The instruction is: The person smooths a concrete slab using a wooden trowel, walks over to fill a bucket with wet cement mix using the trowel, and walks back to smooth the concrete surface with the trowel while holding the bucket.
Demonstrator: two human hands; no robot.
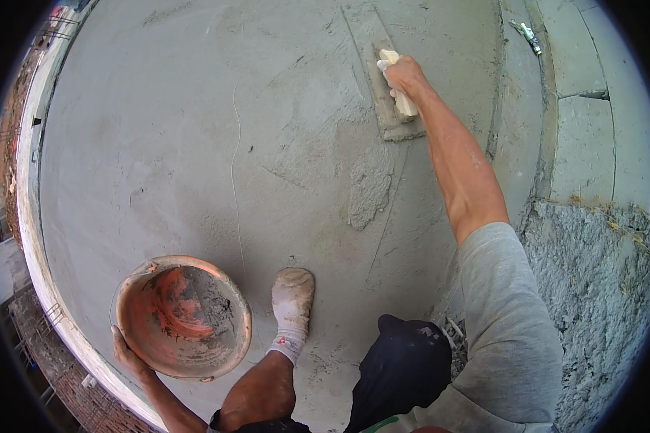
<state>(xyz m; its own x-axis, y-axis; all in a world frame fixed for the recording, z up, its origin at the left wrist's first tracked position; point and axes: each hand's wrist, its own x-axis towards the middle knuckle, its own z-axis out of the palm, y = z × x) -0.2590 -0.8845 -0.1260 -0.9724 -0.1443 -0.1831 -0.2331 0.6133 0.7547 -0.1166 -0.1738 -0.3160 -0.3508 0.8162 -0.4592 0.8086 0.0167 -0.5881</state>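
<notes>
My right hand [406, 75] is closed around the pale handle of a plastering float [399, 131], whose long flat blade lies on the wet grey cement surface [173, 151]. A raised patch of rougher cement [370, 191] sits just below the blade. Down at the lower left, my left hand [128, 352] grips the side of an orange bucket [146, 307] near its rim. The bucket is tilted so its mouth faces me, with grey cement residue smeared over its inside. Part of the left hand's fingers is hidden behind the bucket.
My sock-covered foot [293, 292] stands on the cement right of the bucket. A pale ledge [32, 209] edges the slab at left, with brickwork [87, 393] beyond. Rough concrete [592, 289] and smooth slabs [583, 144] lie at right, with a small tube-like object [530, 39] above.
</notes>
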